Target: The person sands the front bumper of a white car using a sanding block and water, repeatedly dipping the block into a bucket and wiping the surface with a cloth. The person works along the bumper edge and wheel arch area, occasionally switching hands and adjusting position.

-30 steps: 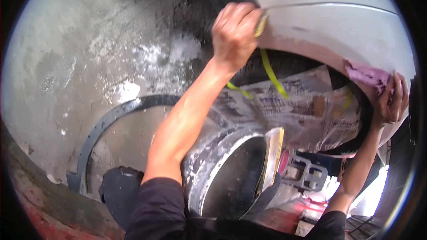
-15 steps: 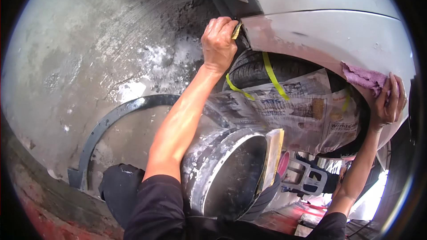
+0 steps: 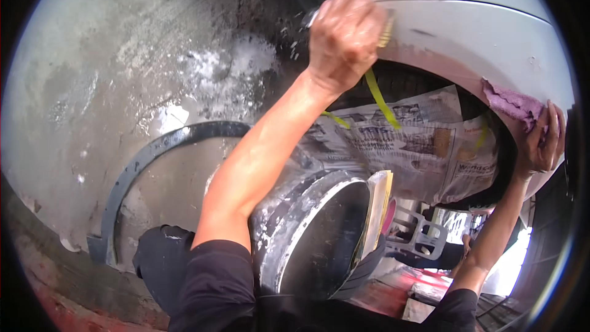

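My left hand (image 3: 344, 42) is closed in a fist on a yellow sanding sheet (image 3: 386, 29), whose edge shows past the knuckles. It rests at the front corner of the light grey car fender (image 3: 455, 34), above the wheel arch, and is slightly blurred. On the right, my right hand (image 3: 544, 138) presses a crumpled purple cloth (image 3: 511, 103) against the painted panel beside the arch. Patches of dull pinkish filler or primer show along the arch edge. Newspaper (image 3: 405, 147), held by yellow-green tape (image 3: 381, 99), covers most of the tyre.
A round dark bucket (image 3: 326, 240) stands between my knees, with yellowish sheets (image 3: 376, 209) tucked at its side. A curved dark arch trim (image 3: 126, 178) lies on the wet concrete floor (image 3: 141, 80). Further back are a grey plastic stool (image 3: 424, 237) and part of another person.
My left hand has moved right along the fender edge with the sanding sheet, and droplets fly beside it. My right hand and the cloth have barely shifted.
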### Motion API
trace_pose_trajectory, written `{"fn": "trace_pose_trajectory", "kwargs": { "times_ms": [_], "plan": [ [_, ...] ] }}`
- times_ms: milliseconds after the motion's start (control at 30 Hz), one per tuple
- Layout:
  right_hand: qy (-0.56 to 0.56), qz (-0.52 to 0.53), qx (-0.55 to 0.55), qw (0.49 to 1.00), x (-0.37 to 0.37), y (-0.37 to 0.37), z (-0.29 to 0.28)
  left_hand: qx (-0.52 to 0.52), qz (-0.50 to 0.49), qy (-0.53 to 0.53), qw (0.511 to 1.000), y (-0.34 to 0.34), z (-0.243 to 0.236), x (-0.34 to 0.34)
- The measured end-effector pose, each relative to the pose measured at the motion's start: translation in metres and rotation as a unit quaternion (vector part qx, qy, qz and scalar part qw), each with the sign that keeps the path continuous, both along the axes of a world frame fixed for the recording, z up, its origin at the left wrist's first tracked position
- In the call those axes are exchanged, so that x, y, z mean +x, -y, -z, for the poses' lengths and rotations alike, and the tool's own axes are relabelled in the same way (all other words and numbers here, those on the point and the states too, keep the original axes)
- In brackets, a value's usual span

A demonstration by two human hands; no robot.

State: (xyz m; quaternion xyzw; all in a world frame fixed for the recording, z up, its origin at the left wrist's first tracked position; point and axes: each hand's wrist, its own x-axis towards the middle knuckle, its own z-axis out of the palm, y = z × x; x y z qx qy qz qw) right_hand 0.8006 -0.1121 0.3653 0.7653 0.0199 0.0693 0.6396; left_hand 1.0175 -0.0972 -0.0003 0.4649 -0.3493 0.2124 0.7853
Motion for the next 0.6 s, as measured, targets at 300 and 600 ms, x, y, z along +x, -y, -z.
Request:
{"fn": "trace_pose_trajectory", "kwargs": {
  "times_ms": [300,600],
  "plan": [
    [-0.001,-0.018,-0.022,1.0,0.017,-0.003,-0.002,0.005,0.009,-0.011,1.0,-0.004,-0.029,0.006],
    [0.034,-0.02,0.01,0.999,0.013,0.002,-0.004,-0.03,-0.022,-0.037,0.999,0.004,-0.02,0.002]
  ]
}}
